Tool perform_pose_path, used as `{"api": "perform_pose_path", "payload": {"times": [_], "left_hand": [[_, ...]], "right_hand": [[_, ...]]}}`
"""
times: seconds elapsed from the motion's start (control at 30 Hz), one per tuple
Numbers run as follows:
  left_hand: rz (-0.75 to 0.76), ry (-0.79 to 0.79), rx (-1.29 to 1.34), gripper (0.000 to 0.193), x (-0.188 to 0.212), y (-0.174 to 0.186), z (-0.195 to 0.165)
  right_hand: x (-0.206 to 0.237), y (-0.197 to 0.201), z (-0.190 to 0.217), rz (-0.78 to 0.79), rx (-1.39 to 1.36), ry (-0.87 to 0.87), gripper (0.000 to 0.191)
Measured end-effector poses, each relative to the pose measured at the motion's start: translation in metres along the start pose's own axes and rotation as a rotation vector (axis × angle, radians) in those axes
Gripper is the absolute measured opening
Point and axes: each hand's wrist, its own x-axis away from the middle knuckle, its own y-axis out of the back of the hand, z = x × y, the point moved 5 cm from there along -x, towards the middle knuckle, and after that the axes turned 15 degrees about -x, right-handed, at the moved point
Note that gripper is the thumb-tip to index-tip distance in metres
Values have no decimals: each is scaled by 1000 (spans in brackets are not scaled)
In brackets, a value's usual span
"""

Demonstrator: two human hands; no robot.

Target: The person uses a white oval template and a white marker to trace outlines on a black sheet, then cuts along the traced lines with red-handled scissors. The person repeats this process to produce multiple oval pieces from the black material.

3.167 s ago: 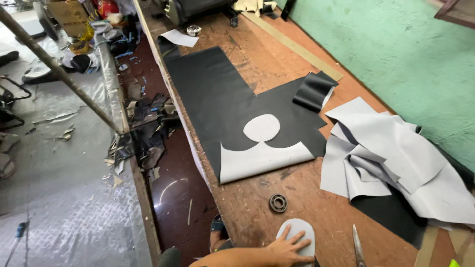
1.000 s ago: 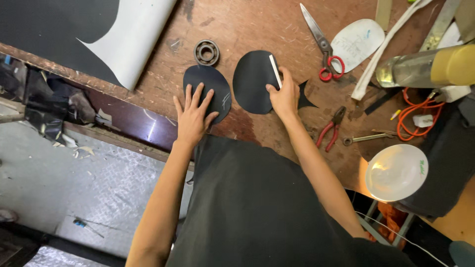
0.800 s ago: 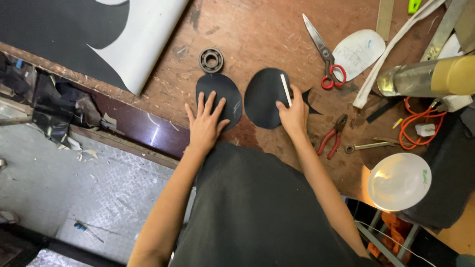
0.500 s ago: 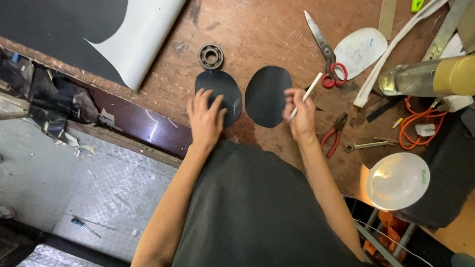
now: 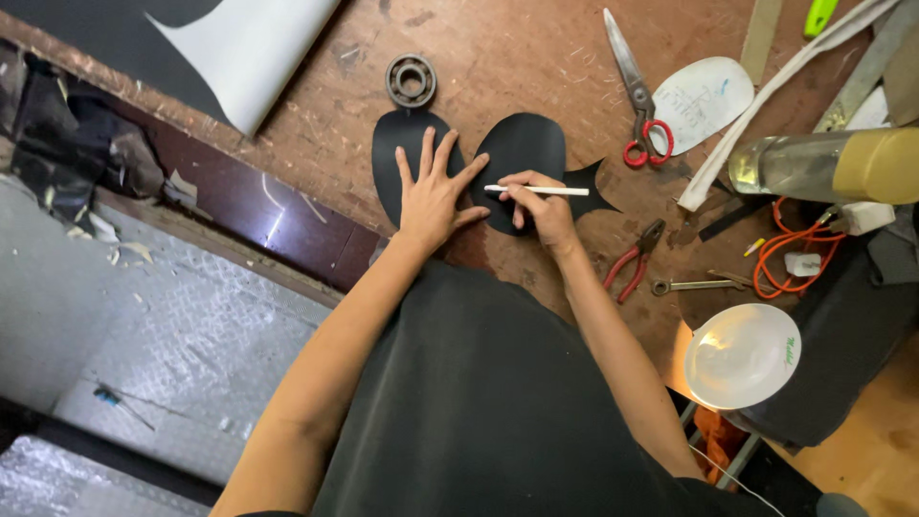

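— So, what are the hands doing?

— On the wooden counter (image 5: 536,38), the left hand (image 5: 431,191) lies flat with fingers spread, pressing across two black oval pieces (image 5: 522,153) that lie side by side. The right hand (image 5: 544,206) pinches a thin white marking stick (image 5: 536,191), held level, its tip near the left hand's forefinger.

— And round about?

— A metal bearing ring (image 5: 411,79) sits just above the left oval. Red-handled scissors (image 5: 637,96) lie to the right beside a white sole-shaped template (image 5: 704,101); red pliers (image 5: 634,263) and a spanner (image 5: 694,284) lie near the right forearm.
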Motion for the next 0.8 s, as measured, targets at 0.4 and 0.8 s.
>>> {"api": "perform_pose_path", "payload": {"times": [0.4, 0.8], "left_hand": [[29, 4, 1, 86, -14, 14, 20], [27, -5, -6, 86, -25, 34, 32]], "right_hand": [[-15, -34, 12, 37, 598, 97, 14], [-40, -55, 44, 171, 776, 151, 13]]}}
